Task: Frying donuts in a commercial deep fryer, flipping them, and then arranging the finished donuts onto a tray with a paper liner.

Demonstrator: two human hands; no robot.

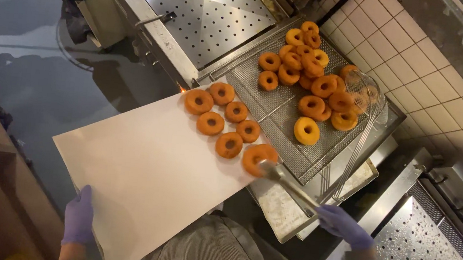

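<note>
Your right hand (343,223), closed on the tongs (288,184), sets a doughnut (258,158) at the edge of the paper-lined tray (143,178)—gripped by your left hand (78,217)—where a tilt could spill it.

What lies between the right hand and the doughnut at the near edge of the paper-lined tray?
In the head view, metal tongs span that stretch: the right hand grips their handle and their tips clamp the doughnut over the paper-lined tray.
</note>
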